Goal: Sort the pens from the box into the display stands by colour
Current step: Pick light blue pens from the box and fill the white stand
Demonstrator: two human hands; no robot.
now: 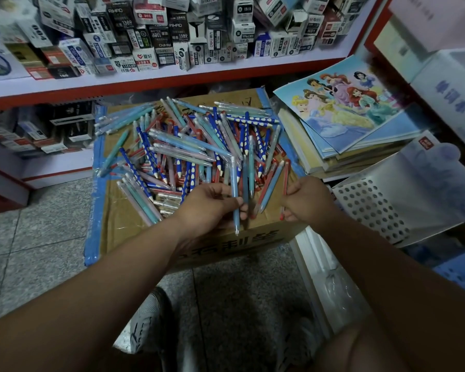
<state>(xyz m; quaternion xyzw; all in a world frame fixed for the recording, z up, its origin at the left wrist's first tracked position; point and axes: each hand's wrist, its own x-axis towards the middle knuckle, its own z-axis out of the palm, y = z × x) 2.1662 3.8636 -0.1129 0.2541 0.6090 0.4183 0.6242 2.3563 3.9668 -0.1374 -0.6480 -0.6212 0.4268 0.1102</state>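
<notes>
While turned palm-down, left hand (211,204) and right hand (305,200) pinch pens (236,183).

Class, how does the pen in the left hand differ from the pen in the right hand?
The left hand holds a light blue pen; the right hand a red pen. The blue pen looks longer than the red pen. Both run towards the person, over the box.

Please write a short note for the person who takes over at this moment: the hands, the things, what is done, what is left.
Left hand: holds a few light blue pens.
Right hand: pinches a red pen.
Mixed pile lies on the cardboard box; white perforated stand is to the right.
Done: no pens seen in the stand.
Left: nearly all the sorting.
</notes>
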